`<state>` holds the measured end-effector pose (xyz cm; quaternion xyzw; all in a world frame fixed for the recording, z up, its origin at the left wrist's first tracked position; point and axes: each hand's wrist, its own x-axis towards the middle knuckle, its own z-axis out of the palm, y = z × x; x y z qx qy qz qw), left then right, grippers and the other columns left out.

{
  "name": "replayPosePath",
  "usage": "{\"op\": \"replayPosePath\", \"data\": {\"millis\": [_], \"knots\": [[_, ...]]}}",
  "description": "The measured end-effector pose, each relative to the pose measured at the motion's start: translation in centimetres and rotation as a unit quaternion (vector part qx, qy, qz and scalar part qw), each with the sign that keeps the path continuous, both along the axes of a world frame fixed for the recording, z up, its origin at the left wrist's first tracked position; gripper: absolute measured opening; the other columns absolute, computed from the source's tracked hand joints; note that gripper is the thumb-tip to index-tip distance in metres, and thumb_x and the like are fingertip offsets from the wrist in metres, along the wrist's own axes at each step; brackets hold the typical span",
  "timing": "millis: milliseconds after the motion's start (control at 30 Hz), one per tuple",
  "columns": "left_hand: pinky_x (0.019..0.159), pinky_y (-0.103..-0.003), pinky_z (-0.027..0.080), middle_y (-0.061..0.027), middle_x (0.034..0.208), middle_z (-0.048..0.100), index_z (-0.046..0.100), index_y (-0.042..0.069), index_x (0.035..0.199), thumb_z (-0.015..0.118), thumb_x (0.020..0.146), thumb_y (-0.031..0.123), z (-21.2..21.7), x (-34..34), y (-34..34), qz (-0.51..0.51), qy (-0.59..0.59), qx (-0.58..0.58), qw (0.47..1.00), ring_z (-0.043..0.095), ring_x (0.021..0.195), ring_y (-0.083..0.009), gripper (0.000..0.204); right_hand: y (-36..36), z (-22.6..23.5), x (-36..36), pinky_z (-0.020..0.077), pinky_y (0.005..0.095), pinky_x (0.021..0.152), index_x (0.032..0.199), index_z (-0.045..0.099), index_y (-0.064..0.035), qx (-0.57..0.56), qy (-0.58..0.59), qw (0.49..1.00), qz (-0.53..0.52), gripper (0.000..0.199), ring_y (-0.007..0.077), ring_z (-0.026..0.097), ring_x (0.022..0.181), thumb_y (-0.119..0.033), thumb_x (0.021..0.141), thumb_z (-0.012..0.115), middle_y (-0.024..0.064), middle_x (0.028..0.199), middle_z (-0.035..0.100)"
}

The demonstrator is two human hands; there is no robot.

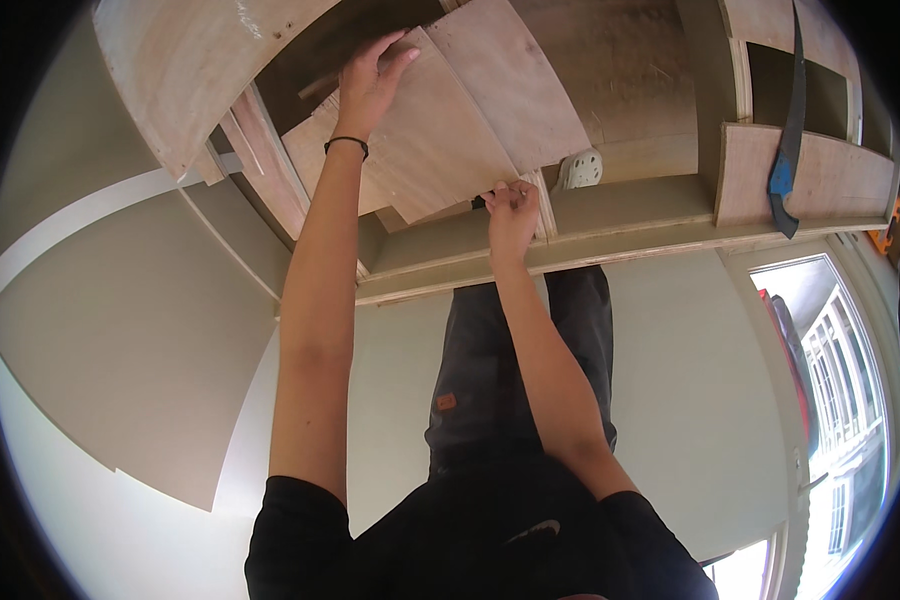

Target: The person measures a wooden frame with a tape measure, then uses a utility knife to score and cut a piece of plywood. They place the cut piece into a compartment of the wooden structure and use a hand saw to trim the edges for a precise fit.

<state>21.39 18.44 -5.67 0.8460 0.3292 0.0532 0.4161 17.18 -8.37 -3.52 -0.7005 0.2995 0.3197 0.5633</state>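
Observation:
A thin plywood panel [440, 125] lies tilted between my two hands over the framed wooden openings. My left hand [370, 85] has its fingers and thumb closed round the panel's far left edge. At the near corner, the fingers of my right hand [512, 215] pinch the same panel. A small dark shape shows beside those fingertips; its kind is unclear. Another plywood sheet [510, 85] lies alongside, partly under the held panel. More pieces of plywood show beneath it at the left.
On the right, a handsaw [785, 180] with a blue handle rests across a plywood piece [735, 190]. One white clog [581, 170] stands behind the frame's front rail [630, 228]. A large plywood sheet [170, 90] leans at the upper left, and a bright window [840, 380] lies lower right.

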Motion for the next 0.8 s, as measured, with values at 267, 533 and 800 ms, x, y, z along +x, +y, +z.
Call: {"op": "replayPosePath", "data": {"millis": [267, 533, 800], "knots": [[0.099, -0.051, 0.040, -0.0088, 0.119, 0.066, 0.073, 0.020, 0.115, 0.073, 0.082, 0.051, -0.9, 0.7, 0.4, 0.008, 0.086, 0.030, 0.996, 0.058, 0.112, -0.0329, 0.045, 0.1, -0.9, 0.2, 0.0525, 0.0322, 0.068, 0.107, 0.052, 0.0045, -0.040, 0.022, 0.999, 0.009, 0.021, 0.0224, 0.071, 0.075, -0.010, 0.095, 0.062, 0.0144, 0.090, 0.063], [0.096, -0.037, 0.046, -0.0195, 0.115, 0.067, 0.068, 0.001, 0.113, 0.066, 0.091, 0.046, 3.5, -1.2, -0.3, 0.074, 0.067, 0.042, 0.994, 0.063, 0.108, -0.0302, 0.050, 0.3, 4.1, 0.3, 0.0504, 0.0281, 0.071, 0.111, 0.053, 0.0021, -0.005, -0.035, 0.999, 0.023, 0.025, 0.0169, 0.066, 0.081, -0.015, 0.096, 0.064, 0.0111, 0.092, 0.063], [0.085, -0.038, 0.048, -0.0214, 0.103, 0.067, 0.061, -0.013, 0.109, 0.046, 0.103, 0.048, 8.6, -15.2, -2.5, 0.377, 0.121, -0.113, 0.911, 0.063, 0.095, -0.0266, 0.064, -4.1, 12.0, 3.5, 0.0500, 0.0349, 0.089, 0.134, 0.045, -0.0058, 0.309, 0.183, 0.930, 0.075, 0.047, 0.0175, 0.063, 0.101, -0.035, 0.100, 0.059, 0.0078, 0.112, 0.065]]}}
